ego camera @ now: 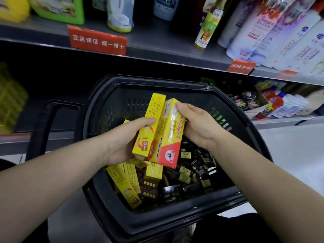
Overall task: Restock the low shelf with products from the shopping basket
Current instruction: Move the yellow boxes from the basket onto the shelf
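Observation:
A black shopping basket stands on the floor in front of me. Inside lie more yellow boxes and several small dark packets. Above the basket my left hand grips a long yellow box from the left. My right hand holds a second yellow box with a red corner by its top right edge. The two boxes touch side by side. The low shelf runs behind the basket, dark on the left.
An upper grey shelf carries bottles and white refill pouches, with red price tags on its edge. The low shelf's right part holds round tins and bottles. The basket's handle lies at left.

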